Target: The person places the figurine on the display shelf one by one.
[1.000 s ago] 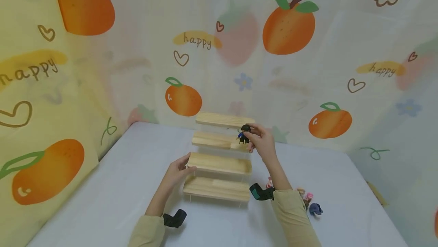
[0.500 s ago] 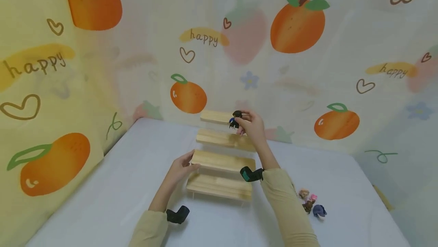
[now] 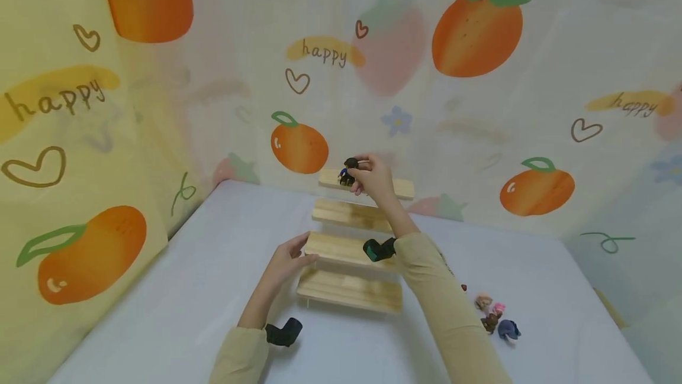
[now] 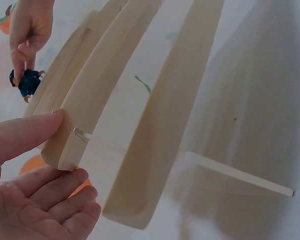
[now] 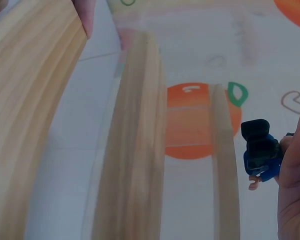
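A wooden stepped display shelf with several boards stands mid-table; its bottom board (image 3: pixel 348 290) is nearest. My left hand (image 3: pixel 288 261) grips the left end of the board second from the bottom (image 3: pixel 337 246), thumb (image 4: pixel 32 131) on top and fingers below. Over the top board (image 3: pixel 403 189), my right hand (image 3: pixel 377 180) pinches a small toy figurine (image 3: pixel 346 173) with a black hat, blue top and dark legs. In the right wrist view the figurine (image 5: pixel 262 150) appears dark, held at the fingertips. Whether its feet touch the board cannot be told.
Several small toy figures lie on the white table (image 3: pixel 186 313) at right, among them a blue-grey one (image 3: pixel 509 329) and a brown one (image 3: pixel 490 322). A fruit-printed cloth backdrop (image 3: pixel 240 17) rises behind the top board.
My right hand has carried the figurine up and left, from beside the second-highest board to the top one. The left hand has kept its grip on the shelf. The head view has shifted slightly.
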Demonstrator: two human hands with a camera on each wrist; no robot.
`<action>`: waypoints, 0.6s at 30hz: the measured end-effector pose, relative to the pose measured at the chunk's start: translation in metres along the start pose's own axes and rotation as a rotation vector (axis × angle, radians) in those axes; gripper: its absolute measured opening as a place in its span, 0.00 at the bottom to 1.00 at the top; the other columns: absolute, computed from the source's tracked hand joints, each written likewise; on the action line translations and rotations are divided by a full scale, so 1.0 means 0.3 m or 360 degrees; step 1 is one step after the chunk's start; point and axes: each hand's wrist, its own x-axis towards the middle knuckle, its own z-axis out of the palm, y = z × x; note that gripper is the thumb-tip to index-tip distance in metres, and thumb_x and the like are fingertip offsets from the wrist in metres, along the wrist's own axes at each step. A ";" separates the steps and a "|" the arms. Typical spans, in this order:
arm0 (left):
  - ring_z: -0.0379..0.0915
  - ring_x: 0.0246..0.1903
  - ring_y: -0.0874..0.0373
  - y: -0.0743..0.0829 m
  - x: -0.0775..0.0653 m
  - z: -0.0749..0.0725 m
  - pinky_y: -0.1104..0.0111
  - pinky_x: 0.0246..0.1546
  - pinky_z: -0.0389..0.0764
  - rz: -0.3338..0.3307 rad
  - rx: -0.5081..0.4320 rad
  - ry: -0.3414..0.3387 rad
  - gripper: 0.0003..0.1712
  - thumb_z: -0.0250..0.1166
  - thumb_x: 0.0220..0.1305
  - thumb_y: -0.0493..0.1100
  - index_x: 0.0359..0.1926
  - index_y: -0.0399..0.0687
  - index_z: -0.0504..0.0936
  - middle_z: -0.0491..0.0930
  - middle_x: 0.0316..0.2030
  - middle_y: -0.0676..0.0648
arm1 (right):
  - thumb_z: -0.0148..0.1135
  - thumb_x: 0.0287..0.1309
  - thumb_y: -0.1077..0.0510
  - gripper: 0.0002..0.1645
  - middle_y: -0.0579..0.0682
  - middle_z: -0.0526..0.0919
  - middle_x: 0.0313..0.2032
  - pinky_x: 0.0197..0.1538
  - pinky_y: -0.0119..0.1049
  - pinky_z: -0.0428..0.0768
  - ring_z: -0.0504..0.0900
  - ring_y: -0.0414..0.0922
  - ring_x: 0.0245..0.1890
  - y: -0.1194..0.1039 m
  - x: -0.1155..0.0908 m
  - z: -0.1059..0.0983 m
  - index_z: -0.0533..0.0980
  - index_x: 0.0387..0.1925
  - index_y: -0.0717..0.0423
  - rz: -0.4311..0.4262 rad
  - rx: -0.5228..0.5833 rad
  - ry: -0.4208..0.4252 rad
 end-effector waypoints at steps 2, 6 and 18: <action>0.54 0.60 0.45 0.002 0.003 -0.005 0.59 0.58 0.57 -0.0020 -0.0017 0.0007 0.39 0.67 0.51 0.46 0.61 0.34 0.63 0.62 0.59 0.36 | 0.57 0.54 0.70 0.18 0.65 0.78 0.37 0.16 0.29 0.75 0.73 0.39 0.10 -0.007 0.020 0.016 0.67 0.48 0.68 -0.0022 -0.0028 -0.0018; 0.53 0.60 0.46 -0.003 0.004 -0.012 0.58 0.59 0.55 -0.0063 -0.0067 -0.0016 0.37 0.67 0.51 0.39 0.61 0.33 0.63 0.62 0.59 0.37 | 0.57 0.53 0.70 0.18 0.66 0.78 0.36 0.16 0.28 0.74 0.72 0.38 0.09 -0.002 0.049 0.042 0.67 0.47 0.68 0.0017 -0.0063 -0.0032; 0.55 0.59 0.45 -0.006 0.005 -0.007 0.57 0.58 0.56 -0.0046 -0.0075 0.0006 0.36 0.67 0.51 0.38 0.60 0.32 0.63 0.63 0.58 0.36 | 0.57 0.54 0.69 0.18 0.64 0.78 0.38 0.17 0.29 0.74 0.71 0.39 0.09 0.011 0.074 0.079 0.68 0.48 0.66 0.0136 0.0056 -0.0027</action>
